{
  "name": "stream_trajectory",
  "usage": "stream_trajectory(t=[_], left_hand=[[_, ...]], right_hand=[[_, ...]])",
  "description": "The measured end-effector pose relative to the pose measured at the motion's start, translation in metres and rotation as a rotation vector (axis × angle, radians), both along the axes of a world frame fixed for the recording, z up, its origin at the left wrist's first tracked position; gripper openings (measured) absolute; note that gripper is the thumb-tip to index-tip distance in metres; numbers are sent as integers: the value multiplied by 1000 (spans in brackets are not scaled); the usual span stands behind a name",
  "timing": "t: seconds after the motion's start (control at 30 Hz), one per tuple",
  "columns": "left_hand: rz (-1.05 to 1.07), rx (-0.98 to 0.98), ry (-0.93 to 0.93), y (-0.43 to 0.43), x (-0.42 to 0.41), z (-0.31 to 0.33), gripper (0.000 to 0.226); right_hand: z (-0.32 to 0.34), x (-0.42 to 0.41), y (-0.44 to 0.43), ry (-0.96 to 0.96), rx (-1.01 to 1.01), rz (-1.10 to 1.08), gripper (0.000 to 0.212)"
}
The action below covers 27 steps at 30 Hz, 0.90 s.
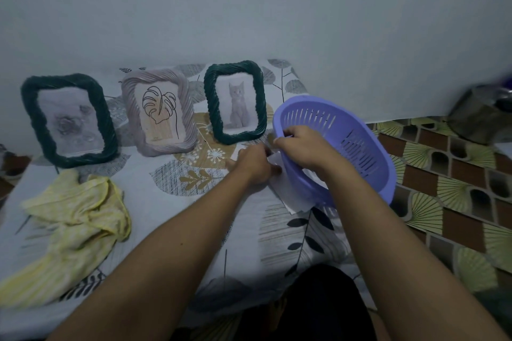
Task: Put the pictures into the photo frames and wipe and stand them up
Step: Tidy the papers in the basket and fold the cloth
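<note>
Head view from where I'm standing, left to right: yellow cloth (pixel 77 219) lies crumpled on the leaf-print sheet (pixel 171 216). Behind it, three frames are already stood up near the wall: a dark green frame (pixel 69 119) with a blurry grey picture, a pale lilac frame (pixel 160 115) with a line-drawn leaf, and a green cat frame (pixel 235 102). So I'd guess the framing is basically done and this is the tidy-up bit.

The left hand (pixel 253 165) is down on some white paper (pixel 288 196) that pokes out from under the purple basket (pixel 360 147). Its fingers are hidden behind the knuckles, so I can't tell if they're pinching the paper or just pressing it. The right hand (pixel 302 147) has its fingers curled over the basket's near rim, tipping it up on edge.

Tip for this step: hold the basket tilted steady and slide the sheets out flat instead of tugging, since paper creases easily. Also watch the basket's far rim, it's just beside the cat frame and a nudge could knock it over.

Further right is tiled floor (pixel 457 174) and a metal pot (pixel 482 113).

No readable writing or brands anywhere; there's a tiny mark low on the leaf print, too small to read
</note>
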<state>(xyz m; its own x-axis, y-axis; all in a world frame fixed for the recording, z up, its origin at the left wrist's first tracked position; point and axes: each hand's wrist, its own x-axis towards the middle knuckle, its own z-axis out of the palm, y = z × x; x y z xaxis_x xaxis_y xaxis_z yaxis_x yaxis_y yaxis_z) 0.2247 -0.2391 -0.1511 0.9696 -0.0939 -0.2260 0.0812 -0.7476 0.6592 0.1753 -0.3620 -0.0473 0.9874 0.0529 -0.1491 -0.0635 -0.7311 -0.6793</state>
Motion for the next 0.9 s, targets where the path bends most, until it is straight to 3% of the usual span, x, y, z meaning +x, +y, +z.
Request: stream_trajectory(t=[0.13,0.23,0.37,0.5,0.6,0.9], left_hand=[[7,-5,70,-5,-3,8,33],[50,-46,84,-3,-7,11,35],[146,-211,72,2,-12,18,35],[298,-397,36,15,-30,38,17],[380,-435,-53,35,-37,43,20],[564,-607,-57,95,-66,49,32]], right_hand=[[2,1,-2,-7,17,-10,29],[3,-1,-3,-21,20,-14,27],[3,-2,-4,-39,23,-27,26],[-1,-2,-3,-47,38,-34,28],[-5,-2,-2,-71,66,-44,33],[-24,-3,12,-86,-39,-12,41]])
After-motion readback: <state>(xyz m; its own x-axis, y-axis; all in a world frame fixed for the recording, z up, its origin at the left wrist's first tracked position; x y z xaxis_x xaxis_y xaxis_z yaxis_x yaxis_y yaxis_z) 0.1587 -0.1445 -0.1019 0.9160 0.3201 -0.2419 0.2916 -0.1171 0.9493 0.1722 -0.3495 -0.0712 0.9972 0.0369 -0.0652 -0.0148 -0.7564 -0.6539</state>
